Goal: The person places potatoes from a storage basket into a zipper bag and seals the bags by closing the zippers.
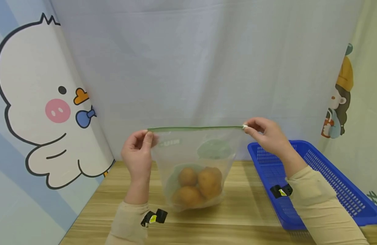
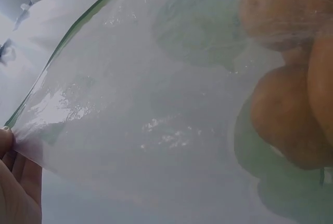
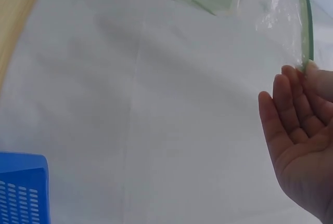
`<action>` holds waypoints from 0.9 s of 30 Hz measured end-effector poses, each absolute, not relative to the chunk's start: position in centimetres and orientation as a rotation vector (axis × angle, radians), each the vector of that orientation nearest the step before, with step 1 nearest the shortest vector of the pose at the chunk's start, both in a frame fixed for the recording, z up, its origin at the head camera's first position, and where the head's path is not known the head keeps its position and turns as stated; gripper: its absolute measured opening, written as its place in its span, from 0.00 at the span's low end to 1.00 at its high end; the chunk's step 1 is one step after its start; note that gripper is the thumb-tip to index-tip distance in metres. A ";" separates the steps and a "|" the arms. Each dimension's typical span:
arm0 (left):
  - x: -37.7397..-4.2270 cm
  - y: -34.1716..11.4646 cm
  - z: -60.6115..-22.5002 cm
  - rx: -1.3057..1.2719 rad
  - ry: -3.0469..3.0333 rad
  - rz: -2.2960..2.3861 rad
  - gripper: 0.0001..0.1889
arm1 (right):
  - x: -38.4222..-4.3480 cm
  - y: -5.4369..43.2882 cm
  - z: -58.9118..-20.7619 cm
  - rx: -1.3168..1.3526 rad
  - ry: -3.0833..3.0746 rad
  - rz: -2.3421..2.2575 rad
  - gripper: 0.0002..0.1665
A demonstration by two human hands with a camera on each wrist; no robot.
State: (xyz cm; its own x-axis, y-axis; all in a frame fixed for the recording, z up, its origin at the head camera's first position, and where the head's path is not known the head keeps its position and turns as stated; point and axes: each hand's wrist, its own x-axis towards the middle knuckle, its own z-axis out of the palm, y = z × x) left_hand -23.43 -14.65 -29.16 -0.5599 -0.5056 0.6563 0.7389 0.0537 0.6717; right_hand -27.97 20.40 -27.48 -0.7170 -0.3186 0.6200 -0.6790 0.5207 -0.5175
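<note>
A translucent zip bag [image 1: 191, 154] with a green strip along its top hangs upright between both hands. Several round orange-brown fruits [image 1: 188, 195], which look like oranges, sit in its bottom; the cloudy film blurs them. My left hand [image 1: 137, 153] pinches the top left corner between thumb and fingers. At the other end of the green strip [image 3: 309, 21], my right hand [image 1: 268, 136] pinches the top right corner, a small white spot showing at its fingertips. In the left wrist view the fruits [image 2: 289, 117] press close together behind pale green prints.
To the right, partly under my right forearm, stands a blue plastic basket [image 1: 286, 217] with slotted walls. The wooden table [image 1: 114, 207] runs back to a pale cloth [image 1: 176, 68]. Printed cartoon panels [image 1: 32, 85] flank both sides.
</note>
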 end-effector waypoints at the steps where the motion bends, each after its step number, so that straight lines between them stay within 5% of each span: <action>1: -23.5 -14.7 -29.1 -0.244 -1.399 -1.675 0.02 | -27.8 20.5 -27.4 0.822 -2.307 1.105 0.07; 10: -25.9 -15.7 -29.2 -0.084 -1.611 -1.682 0.07 | -27.5 20.3 -28.0 0.892 -2.301 1.236 0.03; 27: -28.3 -16.1 -28.2 0.015 -1.811 -1.647 0.09 | -30.1 19.7 -26.8 0.723 -2.446 1.288 0.16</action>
State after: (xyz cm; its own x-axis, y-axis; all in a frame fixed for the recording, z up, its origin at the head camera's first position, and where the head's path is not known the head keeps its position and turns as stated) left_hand -28.28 -16.14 -28.18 -0.7690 -0.4382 0.4654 0.4221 0.1988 0.8845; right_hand -30.05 19.66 -26.75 -0.8344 -0.2985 0.4633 -0.5509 0.4761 -0.6855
